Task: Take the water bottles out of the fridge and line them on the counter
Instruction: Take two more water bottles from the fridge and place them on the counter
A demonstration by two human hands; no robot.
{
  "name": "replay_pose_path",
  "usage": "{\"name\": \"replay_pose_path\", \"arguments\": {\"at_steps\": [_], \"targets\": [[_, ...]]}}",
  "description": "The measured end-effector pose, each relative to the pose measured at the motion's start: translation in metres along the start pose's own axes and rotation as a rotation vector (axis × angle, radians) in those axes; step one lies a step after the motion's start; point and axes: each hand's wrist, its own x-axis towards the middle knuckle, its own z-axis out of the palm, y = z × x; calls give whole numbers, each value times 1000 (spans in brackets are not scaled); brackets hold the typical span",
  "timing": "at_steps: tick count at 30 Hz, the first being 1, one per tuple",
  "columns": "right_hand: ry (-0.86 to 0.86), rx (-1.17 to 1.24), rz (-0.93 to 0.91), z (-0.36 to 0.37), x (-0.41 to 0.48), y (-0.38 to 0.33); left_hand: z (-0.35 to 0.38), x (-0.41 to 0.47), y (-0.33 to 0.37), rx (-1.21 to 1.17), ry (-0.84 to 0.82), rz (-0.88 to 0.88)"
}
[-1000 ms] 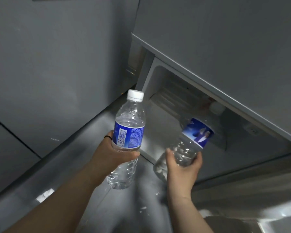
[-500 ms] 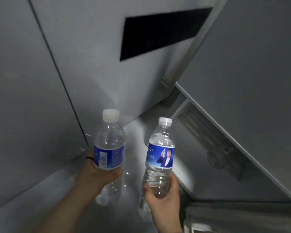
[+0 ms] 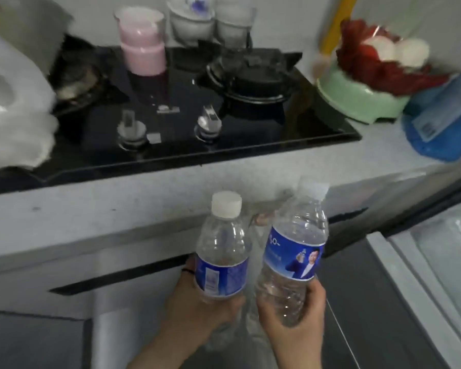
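Note:
Two clear water bottles with white caps and blue labels are held upright side by side, below the front edge of the counter point(image 3: 144, 203). My left hand point(image 3: 197, 310) grips the lower part of the left bottle point(image 3: 222, 251). My right hand point(image 3: 296, 323) grips the base of the right bottle point(image 3: 294, 251), whose label shows a person in blue. The bottles nearly touch. The open fridge point(image 3: 437, 262) shows as a white edge at the right.
A black gas hob point(image 3: 186, 139) fills the counter's middle, with a pink container point(image 3: 143, 46) and white cups point(image 3: 210, 20) behind it. A green bowl of red and white things point(image 3: 362, 102) and a blue object point(image 3: 442, 123) sit at the right, a white bag point(image 3: 14, 107) at the left.
The view has swung from the grey fridge panels to the counter and hob. Both bottles stay in my hands and have come closer together, now in front of the counter edge.

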Motion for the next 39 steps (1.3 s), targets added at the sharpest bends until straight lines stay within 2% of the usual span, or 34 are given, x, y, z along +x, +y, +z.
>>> {"name": "replay_pose_path", "arguments": {"at_steps": [2, 6, 8, 10, 15, 19, 25, 33, 39], "targets": [[-102, 20, -61, 2, -5, -60, -18, -31, 45, -6, 43, 52], [-276, 32, -232, 6, 2, -120, -40, -50, 86, -96, 94, 153], [-345, 16, -278, 10, 2, -148, -55, -72, 108, -134, 198, 219], [-482, 68, -308, 18, -9, -179, -74, -107, 128, -202, 347, 293], [-816, 174, -367, 44, -71, -228, -131, -190, 134, -249, 582, 388], [-1073, 219, -408, 64, -145, -250, -175, -270, 117, -271, 861, 409], [-1462, 339, -462, 74, -313, -264, -228, -429, 54, -338, 1298, 366], [-2021, 380, -415, 5, -578, -247, -246, -669, -53, -375, 1846, 221], [-2444, 368, -362, -62, -715, -231, -222, -791, -110, -426, 2185, 146]]}}
